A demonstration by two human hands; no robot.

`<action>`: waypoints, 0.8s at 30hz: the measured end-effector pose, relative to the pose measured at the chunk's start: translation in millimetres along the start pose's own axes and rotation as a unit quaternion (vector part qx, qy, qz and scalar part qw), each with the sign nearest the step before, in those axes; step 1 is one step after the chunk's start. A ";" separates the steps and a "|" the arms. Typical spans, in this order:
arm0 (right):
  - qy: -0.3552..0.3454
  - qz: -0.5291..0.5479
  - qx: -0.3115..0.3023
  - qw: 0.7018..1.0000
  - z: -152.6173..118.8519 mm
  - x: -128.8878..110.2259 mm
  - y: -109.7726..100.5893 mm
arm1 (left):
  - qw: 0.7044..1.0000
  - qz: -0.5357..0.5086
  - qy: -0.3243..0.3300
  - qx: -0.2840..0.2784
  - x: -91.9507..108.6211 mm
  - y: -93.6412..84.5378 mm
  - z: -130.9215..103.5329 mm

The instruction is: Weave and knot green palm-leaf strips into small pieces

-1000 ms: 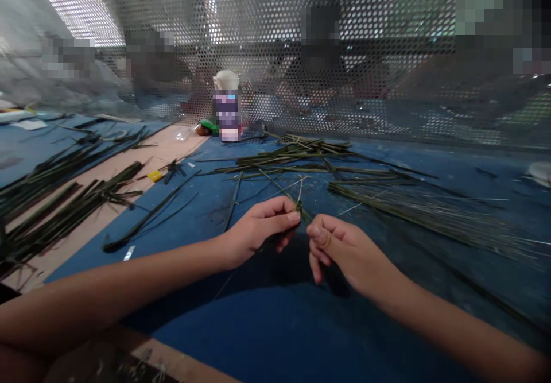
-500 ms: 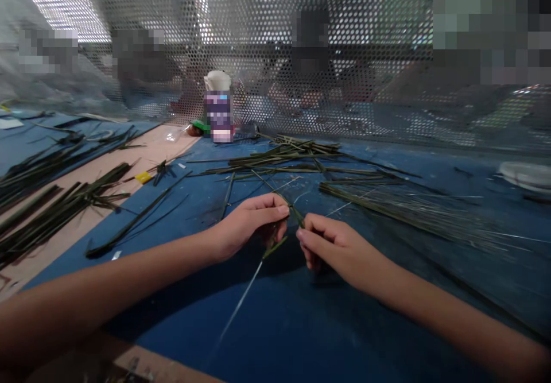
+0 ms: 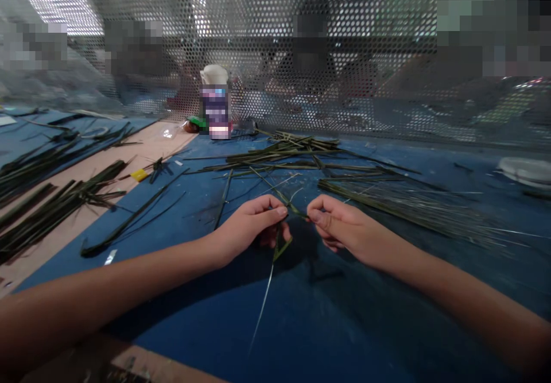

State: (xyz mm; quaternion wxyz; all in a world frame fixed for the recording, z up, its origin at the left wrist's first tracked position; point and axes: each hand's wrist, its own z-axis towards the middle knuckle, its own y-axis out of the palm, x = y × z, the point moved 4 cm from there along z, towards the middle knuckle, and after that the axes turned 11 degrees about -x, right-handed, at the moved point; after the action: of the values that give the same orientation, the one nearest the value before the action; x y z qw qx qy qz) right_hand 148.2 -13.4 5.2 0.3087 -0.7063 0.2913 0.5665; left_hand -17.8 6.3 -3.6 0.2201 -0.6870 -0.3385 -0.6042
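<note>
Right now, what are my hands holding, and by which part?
A strip, pinched by your left hand partway along, by your right hand seemingly at one end.

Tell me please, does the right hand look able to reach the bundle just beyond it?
Probably yes: the bundle lies close beyond the right hand, with nothing seen between, though it pinches a green strip.
</note>
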 end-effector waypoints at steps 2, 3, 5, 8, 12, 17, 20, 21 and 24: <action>0.003 -0.003 0.000 1.000 1.7 3.0 -1.6 | 1.000 0.004 0.024 -0.006 1.4 0.8 -0.6; 0.004 -0.005 -0.003 1.000 2.8 4.7 -2.2 | 0.999 0.000 0.040 -0.008 2.3 1.1 -1.5; 0.000 -0.013 -0.003 1.000 5.3 7.4 -3.6 | 0.997 -0.011 0.070 -0.006 4.1 1.1 -3.7; -0.010 -0.006 0.011 1.000 8.9 9.8 -3.4 | 0.995 -0.012 0.099 0.001 5.9 1.1 -6.8; 0.013 0.090 0.037 0.995 10.0 13.5 2.7 | 0.992 0.053 0.116 -0.021 9.0 4.0 -8.9; 0.066 0.188 0.050 0.979 3.9 15.2 12.5 | 0.954 0.262 0.138 -0.051 14.9 7.0 -12.3; 0.087 0.262 0.038 0.960 0.7 13.3 19.1 | 0.925 0.329 0.180 -0.061 19.0 9.1 -14.3; 0.086 0.285 0.030 0.954 0.3 12.0 21.3 | 0.916 0.345 0.193 -0.067 20.1 10.2 -14.8; 0.076 0.323 0.010 0.943 0.2 8.5 25.6 | 0.900 0.377 0.204 -0.082 21.3 13.4 -15.3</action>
State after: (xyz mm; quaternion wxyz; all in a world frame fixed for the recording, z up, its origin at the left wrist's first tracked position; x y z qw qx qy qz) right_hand 130.2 -30.2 -5.9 0.0929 -0.6120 0.5327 0.5771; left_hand -17.5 -9.4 21.3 0.4384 -0.6407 0.0482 -0.6285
